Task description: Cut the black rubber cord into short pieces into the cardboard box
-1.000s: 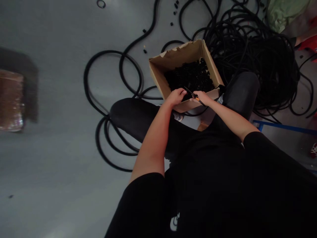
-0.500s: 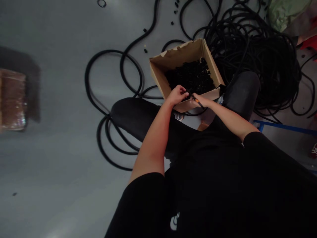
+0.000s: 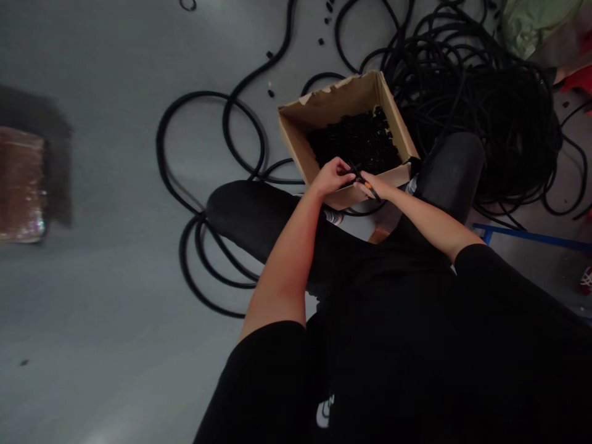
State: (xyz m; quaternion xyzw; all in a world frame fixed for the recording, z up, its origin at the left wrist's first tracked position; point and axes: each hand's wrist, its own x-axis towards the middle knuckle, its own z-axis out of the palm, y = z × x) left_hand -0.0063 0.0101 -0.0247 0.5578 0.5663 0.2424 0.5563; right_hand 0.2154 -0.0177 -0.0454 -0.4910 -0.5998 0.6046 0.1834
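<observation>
I sit on the floor with an open cardboard box (image 3: 300, 117) between my knees. It is partly filled with small black cut pieces (image 3: 356, 140). My left hand (image 3: 331, 176) is curled shut at the box's near edge, pinching the end of a black hose (image 3: 358, 213) that runs under my wrists. My right hand (image 3: 377, 184) is closed round a cutting tool with an orange handle (image 3: 365, 183), its dark blades pointing toward the left fingers. Both hands almost touch over the box's near wall.
Loops of black hose (image 3: 210, 166) lie on the grey floor to the left. A big tangled hose pile (image 3: 481, 92) fills the upper right. Loose black bits (image 3: 321, 43) dot the floor behind the box. A brown box (image 3: 21, 185) stands far left, a blue bar (image 3: 531, 237) right.
My left hand closed in toward the tool's blades at the box edge. The right hand shifted slightly left with the tool. The box and hoses stayed put.
</observation>
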